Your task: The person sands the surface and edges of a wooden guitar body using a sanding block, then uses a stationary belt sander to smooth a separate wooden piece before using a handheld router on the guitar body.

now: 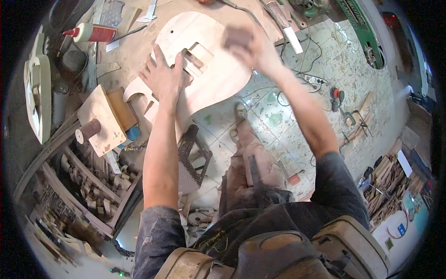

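A pale wooden guitar body point(218, 88) lies on the bench in front of me, with stepped rectangular cavities point(202, 52) cut near its middle and a small hole towards its far left edge. My left hand point(163, 76) rests flat on the body beside the cavities, fingers spread, nothing held. In my right hand point(262, 53) is a brown sanding block point(238, 37), gripped over the body's right side. Motion blurs both the hand and the block, so I cannot tell whether the block touches the wood.
A red-and-white glue bottle point(95, 33) and a caliper point(149, 11) lie at the bench's far left. Another guitar body point(39, 97) stands at the left. Cables and a power strip point(316, 80) cross the tiled floor, near a green machine point(357, 28). Wood offcuts point(385, 179) are piled right.
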`<control>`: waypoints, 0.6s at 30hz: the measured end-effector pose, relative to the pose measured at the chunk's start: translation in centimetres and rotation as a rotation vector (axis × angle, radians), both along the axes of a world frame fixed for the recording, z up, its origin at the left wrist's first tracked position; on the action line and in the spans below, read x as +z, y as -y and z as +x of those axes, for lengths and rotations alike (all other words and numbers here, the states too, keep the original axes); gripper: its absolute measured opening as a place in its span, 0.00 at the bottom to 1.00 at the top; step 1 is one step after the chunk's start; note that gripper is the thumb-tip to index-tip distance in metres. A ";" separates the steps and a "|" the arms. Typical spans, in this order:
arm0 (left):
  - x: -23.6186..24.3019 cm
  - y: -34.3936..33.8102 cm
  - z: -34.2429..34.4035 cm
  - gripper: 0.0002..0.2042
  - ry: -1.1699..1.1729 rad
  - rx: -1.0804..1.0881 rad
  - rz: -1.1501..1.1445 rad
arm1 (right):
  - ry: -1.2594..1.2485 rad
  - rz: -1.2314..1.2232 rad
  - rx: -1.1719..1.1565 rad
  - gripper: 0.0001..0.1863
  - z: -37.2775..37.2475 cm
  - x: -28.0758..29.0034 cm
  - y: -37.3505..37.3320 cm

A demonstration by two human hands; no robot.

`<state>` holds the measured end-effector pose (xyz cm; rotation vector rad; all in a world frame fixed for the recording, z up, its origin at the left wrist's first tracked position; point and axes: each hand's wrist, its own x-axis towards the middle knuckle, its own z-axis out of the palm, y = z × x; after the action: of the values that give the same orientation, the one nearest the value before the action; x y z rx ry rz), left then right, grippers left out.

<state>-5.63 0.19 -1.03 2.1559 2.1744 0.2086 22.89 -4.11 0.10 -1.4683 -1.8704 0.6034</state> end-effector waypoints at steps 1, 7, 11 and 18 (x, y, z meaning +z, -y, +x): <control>0.2 0.3 -0.9 0.42 -0.014 0.015 0.000 | -0.184 -0.149 0.058 0.28 -2.4 0.8 3.4; 0.8 0.3 -0.6 0.42 -0.026 -0.006 0.012 | -0.128 -0.188 0.103 0.25 -1.4 2.8 4.7; 0.0 -0.1 0.8 0.42 -0.002 -0.036 0.010 | 0.204 0.317 0.003 0.23 2.7 -1.2 -1.8; 0.7 0.3 -1.4 0.42 -0.043 -0.018 0.018 | -0.053 -0.150 0.097 0.28 -3.5 1.1 8.9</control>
<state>-7.03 -0.12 -0.35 2.2084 2.1837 0.1836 19.36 -13.04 1.19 -1.4470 -1.8981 0.8373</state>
